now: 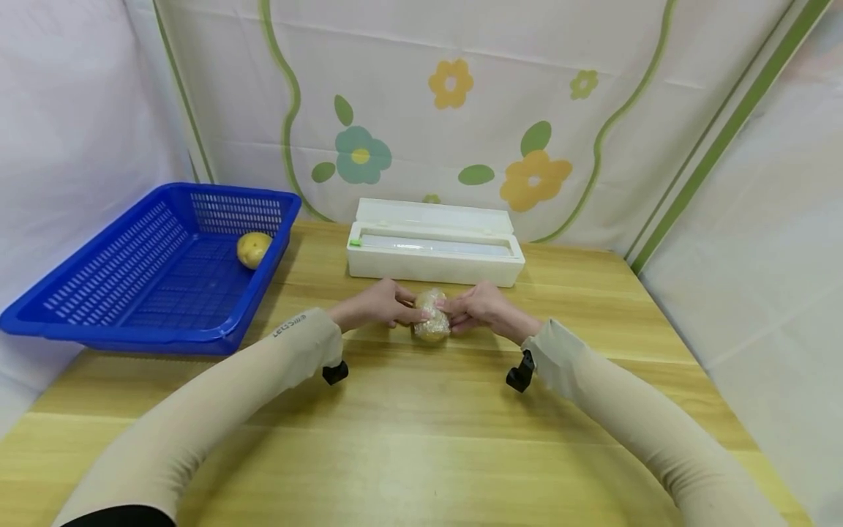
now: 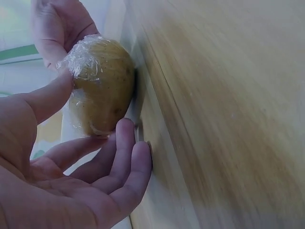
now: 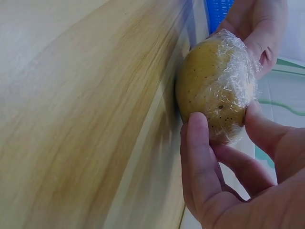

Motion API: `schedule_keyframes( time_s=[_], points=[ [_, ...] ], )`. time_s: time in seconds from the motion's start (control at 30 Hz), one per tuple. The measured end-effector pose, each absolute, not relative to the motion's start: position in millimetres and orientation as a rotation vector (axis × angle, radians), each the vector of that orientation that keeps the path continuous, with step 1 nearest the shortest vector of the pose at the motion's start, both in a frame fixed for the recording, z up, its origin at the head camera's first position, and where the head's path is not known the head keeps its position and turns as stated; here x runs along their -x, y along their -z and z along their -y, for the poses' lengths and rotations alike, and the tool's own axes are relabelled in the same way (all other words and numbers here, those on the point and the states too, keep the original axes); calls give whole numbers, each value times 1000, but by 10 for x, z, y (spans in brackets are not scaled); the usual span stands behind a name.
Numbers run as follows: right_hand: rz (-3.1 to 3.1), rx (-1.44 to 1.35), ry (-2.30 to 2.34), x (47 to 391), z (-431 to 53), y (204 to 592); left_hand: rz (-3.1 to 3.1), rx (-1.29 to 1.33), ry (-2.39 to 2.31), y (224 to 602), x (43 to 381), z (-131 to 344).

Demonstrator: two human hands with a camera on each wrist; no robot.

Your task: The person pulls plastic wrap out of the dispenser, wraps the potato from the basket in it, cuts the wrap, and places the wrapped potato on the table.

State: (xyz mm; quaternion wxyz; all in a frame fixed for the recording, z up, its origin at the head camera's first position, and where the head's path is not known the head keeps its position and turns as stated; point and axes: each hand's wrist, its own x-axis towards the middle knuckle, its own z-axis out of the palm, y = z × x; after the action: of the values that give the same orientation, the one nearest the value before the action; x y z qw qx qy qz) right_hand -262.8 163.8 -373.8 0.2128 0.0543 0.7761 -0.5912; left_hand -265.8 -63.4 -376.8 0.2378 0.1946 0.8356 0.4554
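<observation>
A potato [image 1: 431, 333] wrapped in clear plastic film sits between both hands on the wooden table, in front of the white box. The film [image 3: 236, 71] is bunched and crinkled along its top. From the left, my left hand [image 1: 388, 304] pinches it, thumb on the film and index finger against the side; the other fingers curl loosely below, as the left wrist view shows. On the opposite side my right hand [image 1: 484, 307] holds it between thumb and fingers, with fingertips [image 3: 198, 121] against the skin side.
A long white box [image 1: 435, 267] with its lid raised stands behind the hands, a film roll inside and a green tab at its left end. At the left, a blue plastic basket [image 1: 197, 337] contains an unwrapped potato [image 1: 253, 249]. Patterned white curtains enclose the wooden table [image 1: 408, 439].
</observation>
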Motion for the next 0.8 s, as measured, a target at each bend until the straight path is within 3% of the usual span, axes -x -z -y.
schedule_keyframes(
  time_s=[0.53,0.8],
  points=[
    [-2077,-54,1578,2616,-1719,3703,-2383,-529,-1227,3743,2570,588],
    [-2181,-166,1571,2647,-1612,3687,-2400,-499,-1213,3729,2588,624]
  ],
)
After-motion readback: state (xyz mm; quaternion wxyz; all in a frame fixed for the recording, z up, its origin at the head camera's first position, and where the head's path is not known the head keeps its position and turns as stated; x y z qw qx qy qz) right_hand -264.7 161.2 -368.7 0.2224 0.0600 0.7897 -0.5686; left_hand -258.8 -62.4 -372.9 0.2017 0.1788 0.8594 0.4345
